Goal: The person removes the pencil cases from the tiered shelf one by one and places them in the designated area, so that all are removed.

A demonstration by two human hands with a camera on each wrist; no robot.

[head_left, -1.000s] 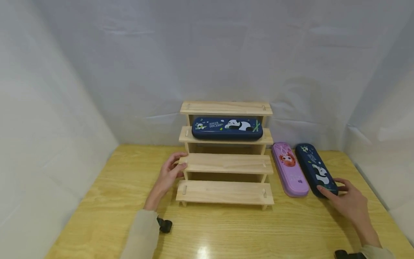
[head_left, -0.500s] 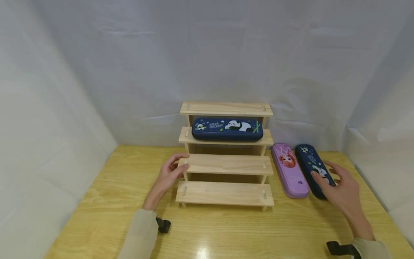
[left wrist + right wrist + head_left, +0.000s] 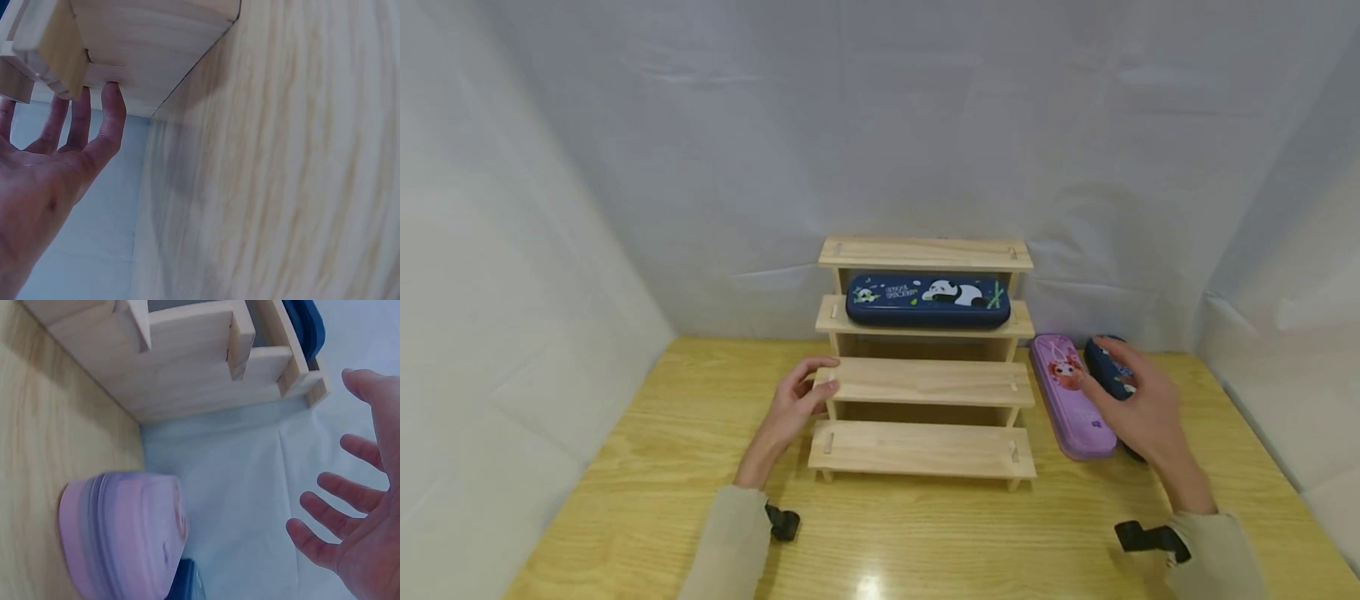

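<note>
The right hand (image 3: 1138, 408) is hovering above the right side of the table with its fingers spreading apart and its thumb standing away from them; it is holding nothing. The right wrist view is showing clear air between its fingertips and the purple pencil case (image 3: 1078, 421) below. The left hand (image 3: 786, 404) is gripping the left end of the second board from the bottom (image 3: 928, 382), its thumb resting on top and its other fingers curling around the end.

The purple case, bearing a red-haired cartoon figure, is lying on the table to the right of the wooden stepped rack (image 3: 921, 450). A navy pencil case (image 3: 1100, 363) is lying just beside it on the far right, the right hand partly covering it. A navy panda pencil case (image 3: 927, 302) is resting lengthwise on the rack's second board from the top.

Beige sleeves (image 3: 726, 542) and black wrist straps (image 3: 1153, 540) are showing at both wrists. Pale sheeting (image 3: 925, 125) is hanging behind the wood-grain table (image 3: 955, 542) and along both sides.
</note>
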